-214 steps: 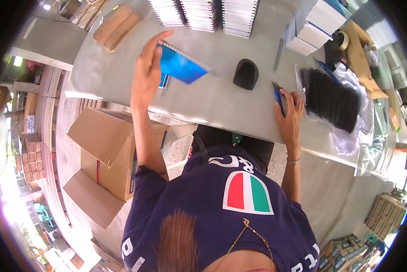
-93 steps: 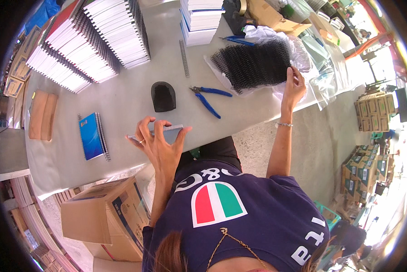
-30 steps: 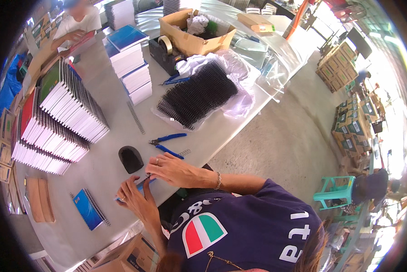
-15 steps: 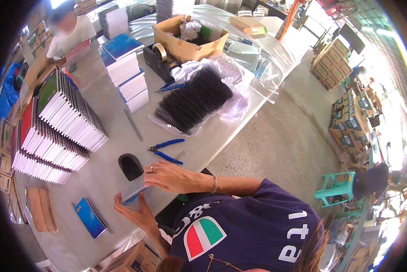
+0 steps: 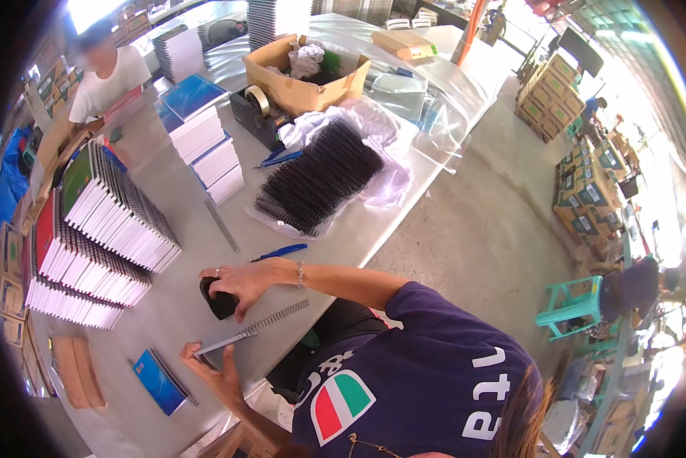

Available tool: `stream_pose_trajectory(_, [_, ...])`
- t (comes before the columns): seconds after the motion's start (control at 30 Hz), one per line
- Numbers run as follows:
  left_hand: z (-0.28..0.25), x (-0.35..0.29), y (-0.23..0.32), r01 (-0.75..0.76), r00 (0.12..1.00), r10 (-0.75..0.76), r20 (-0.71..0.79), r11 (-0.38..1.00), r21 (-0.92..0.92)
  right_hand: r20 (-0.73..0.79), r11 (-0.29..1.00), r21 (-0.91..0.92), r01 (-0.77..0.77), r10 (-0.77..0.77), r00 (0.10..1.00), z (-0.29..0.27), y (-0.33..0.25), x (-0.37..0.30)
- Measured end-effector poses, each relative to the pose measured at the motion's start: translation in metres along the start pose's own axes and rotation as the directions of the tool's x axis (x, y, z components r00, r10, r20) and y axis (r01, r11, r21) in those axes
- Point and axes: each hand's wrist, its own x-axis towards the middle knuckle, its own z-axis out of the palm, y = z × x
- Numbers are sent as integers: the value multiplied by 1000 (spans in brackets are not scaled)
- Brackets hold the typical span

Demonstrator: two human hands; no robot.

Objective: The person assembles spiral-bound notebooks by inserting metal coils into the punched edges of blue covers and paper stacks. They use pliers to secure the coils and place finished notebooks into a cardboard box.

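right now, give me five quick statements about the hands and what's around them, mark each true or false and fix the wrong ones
1. The left hand holds a pad edge-on. True.
2. The right hand grips the pliers. False: it is over the black thing.
3. A coil sticks out past the pad's end. True.
4. The blue notebook lies on the floor. False: it lies on the table.
5. The stool is teal. True.
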Motion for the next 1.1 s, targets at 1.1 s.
stream_pose_trajectory(1.1, [8, -1, -5, 33, 998, -18, 63, 973, -230, 56, 732, 680, -40, 2, 998, -20, -79, -72])
